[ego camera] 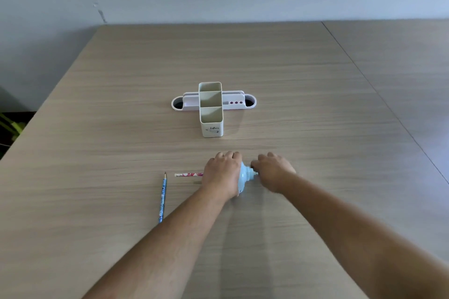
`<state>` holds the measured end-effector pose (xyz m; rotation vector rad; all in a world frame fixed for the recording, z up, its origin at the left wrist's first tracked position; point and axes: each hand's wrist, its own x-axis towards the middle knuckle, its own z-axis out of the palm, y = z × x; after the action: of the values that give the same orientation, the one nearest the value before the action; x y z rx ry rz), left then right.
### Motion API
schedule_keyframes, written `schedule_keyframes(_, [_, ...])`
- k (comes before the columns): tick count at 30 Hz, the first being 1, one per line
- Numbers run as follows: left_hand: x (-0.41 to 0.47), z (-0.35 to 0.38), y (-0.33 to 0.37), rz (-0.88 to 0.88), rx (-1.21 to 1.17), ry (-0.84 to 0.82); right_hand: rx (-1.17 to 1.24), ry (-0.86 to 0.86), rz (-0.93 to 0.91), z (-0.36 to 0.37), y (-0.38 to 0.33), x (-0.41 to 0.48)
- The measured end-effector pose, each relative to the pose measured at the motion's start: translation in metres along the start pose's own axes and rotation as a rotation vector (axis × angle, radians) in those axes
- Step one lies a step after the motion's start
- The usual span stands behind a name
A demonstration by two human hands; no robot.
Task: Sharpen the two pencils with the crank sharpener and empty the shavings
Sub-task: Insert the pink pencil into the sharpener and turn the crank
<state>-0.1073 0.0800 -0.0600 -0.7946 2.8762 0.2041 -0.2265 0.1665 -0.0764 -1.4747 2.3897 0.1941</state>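
A light blue crank sharpener (246,175) stands on the wooden table (315,109). My left hand (222,173) is wrapped over its body and hides most of it. My right hand (273,170) grips the crank at the sharpener's right end. A white pencil with a pink pattern (188,174) lies level and runs under my left hand toward the sharpener; its right end is hidden. A blue pencil (162,198) lies loose on the table to the left, its sharp tip pointing away from me.
A white desk organiser (211,109) with upright compartments and a low pink-and-white tray behind it stands beyond the hands at mid-table. A seam to a second table runs along the right. The table's left edge drops to a dark floor.
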Motion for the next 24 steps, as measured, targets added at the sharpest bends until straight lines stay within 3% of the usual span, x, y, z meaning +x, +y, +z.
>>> schedule_keyframes(3, [0.001,0.0,0.001,-0.03,-0.006,0.0,0.047,-0.051,-0.072,0.019,-0.003,-0.039])
schedule_keyframes(7, [0.001,0.0,-0.003,0.003,0.008,-0.01,0.205,-0.018,-0.134,-0.019,0.004,-0.05])
schedule_keyframes(14, [0.0,-0.002,-0.002,0.002,-0.006,-0.006,0.663,0.238,0.128,-0.013,0.005,0.011])
schedule_keyframes(19, [0.001,-0.003,-0.001,-0.003,-0.011,-0.015,0.43,0.379,0.031,0.011,0.002,0.013])
schedule_keyframes(24, [0.0,-0.002,-0.001,-0.007,-0.018,-0.019,0.519,0.53,-0.043,0.01,-0.001,0.009])
